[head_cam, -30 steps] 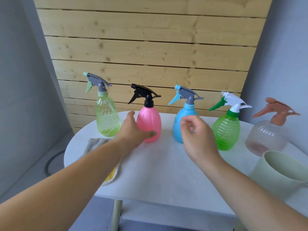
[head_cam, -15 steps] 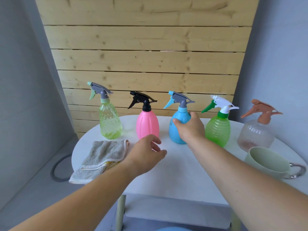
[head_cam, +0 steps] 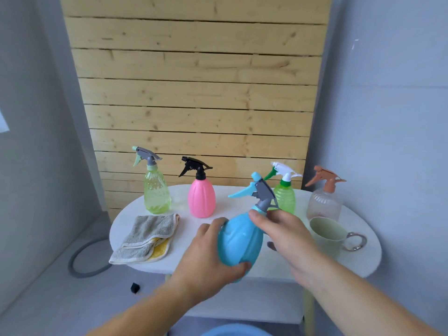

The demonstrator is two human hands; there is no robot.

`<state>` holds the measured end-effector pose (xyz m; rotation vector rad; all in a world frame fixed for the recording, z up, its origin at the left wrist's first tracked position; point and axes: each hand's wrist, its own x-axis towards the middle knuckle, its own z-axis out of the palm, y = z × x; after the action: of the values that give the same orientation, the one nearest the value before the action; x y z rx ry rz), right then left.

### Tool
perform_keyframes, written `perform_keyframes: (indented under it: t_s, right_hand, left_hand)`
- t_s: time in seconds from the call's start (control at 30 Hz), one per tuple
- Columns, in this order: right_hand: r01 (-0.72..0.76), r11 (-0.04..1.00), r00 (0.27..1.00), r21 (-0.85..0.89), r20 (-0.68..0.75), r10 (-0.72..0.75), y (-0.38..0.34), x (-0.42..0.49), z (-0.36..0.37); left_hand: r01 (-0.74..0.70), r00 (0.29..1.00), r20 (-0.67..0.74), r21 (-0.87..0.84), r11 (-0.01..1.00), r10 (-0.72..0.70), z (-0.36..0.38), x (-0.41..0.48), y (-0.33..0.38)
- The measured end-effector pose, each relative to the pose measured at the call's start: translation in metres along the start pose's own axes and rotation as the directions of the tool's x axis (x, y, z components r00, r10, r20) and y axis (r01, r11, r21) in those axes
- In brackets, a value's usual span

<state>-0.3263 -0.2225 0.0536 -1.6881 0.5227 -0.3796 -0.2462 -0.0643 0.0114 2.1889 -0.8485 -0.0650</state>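
While the blue spray bottle (head_cam: 240, 241) is held tilted above the white table's (head_cam: 358, 253) front edge, the person's left hand (head_cam: 208, 258) grips its body and the right hand (head_cam: 288, 236), slightly blurred, seems to pinch its neck, the grey sprayer head (head_cam: 263, 190) not yet unscrewed.

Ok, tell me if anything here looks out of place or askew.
Only the blue spray bottle stands out: the left hand and right hand hold it tilted, out of the row of upright bottles.
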Motion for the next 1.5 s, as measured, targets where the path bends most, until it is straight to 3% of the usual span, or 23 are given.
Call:
perform_keyframes:
  t_s: [0.2,0.27,0.33,0.43,0.5,0.57,0.6,0.7,0.73,0.8,0.9,1.0,1.2,1.37,1.5]
  right_hand:
    - [-0.034,0.905,0.999,0.425,0.014,0.031,0.004,-0.048,-0.014]
    - [-0.045,0.883,0.998,0.467,0.055,0.022,0.004,-0.060,-0.016]
    - [-0.059,0.875,0.996,0.480,0.087,0.020,0.007,-0.070,-0.021]
    - [-0.097,0.854,0.989,0.511,0.148,0.024,0.011,-0.078,-0.028]
    - [-0.119,0.845,0.982,0.521,0.188,0.023,0.013,-0.079,-0.034]
    - [-0.124,0.841,0.983,0.526,0.183,0.030,0.015,-0.080,-0.036]
    - [-0.118,0.844,0.986,0.523,0.162,0.037,0.017,-0.080,-0.036]
    - [-0.104,0.858,0.993,0.503,0.097,0.064,0.024,-0.078,-0.031]
    - [-0.097,0.867,0.995,0.489,0.081,0.065,0.026,-0.076,-0.029]
    - [-0.090,0.879,0.995,0.468,0.073,0.063,0.026,-0.073,-0.028]
    - [-0.108,0.873,0.991,0.475,0.117,0.059,0.025,-0.069,-0.030]
    - [-0.122,0.851,0.990,0.511,0.120,0.070,0.027,-0.067,-0.033]
    - [-0.104,0.868,0.995,0.486,0.063,0.083,0.038,-0.065,-0.029]
    - [-0.087,0.886,0.995,0.455,0.004,0.096,0.043,-0.063,-0.025]
    - [-0.100,0.882,0.994,0.460,0.018,0.103,0.044,-0.062,-0.026]
  left_hand:
    - [-0.011,1.000,0.014,-0.029,1.000,0.011,-0.004,-0.065,0.032]
    - [0.006,0.998,0.056,-0.073,0.997,-0.002,-0.007,-0.079,0.037]
    - [0.077,0.985,0.169,-0.236,0.969,-0.037,-0.013,-0.091,0.038]
    - [0.356,0.896,0.436,-0.598,0.718,-0.082,-0.018,-0.096,0.026]
    - [0.500,0.828,0.557,-0.675,0.543,-0.071,-0.016,-0.097,0.020]
    - [0.534,0.825,0.557,-0.711,0.457,-0.097,-0.008,-0.094,0.013]
    - [0.509,0.843,0.526,-0.714,0.480,-0.111,-0.006,-0.093,0.015]
    - [0.281,0.922,0.379,-0.508,0.814,-0.081,0.003,-0.094,0.017]
    - [0.232,0.940,0.334,-0.461,0.857,-0.075,0.005,-0.095,0.017]
    - [0.285,0.926,0.368,-0.540,0.792,-0.082,0.007,-0.095,0.016]
    - [0.541,0.824,0.552,-0.695,0.475,-0.130,0.004,-0.093,0.017]
    - [0.611,0.790,0.585,-0.732,0.302,-0.181,0.004,-0.089,0.019]
    - [0.706,0.697,0.592,-0.665,0.243,-0.405,0.011,-0.087,0.019]
    - [0.614,0.788,0.505,-0.692,0.380,-0.352,0.012,-0.088,0.019]
    - [0.691,0.722,0.585,-0.644,0.330,-0.370,0.009,-0.087,0.018]
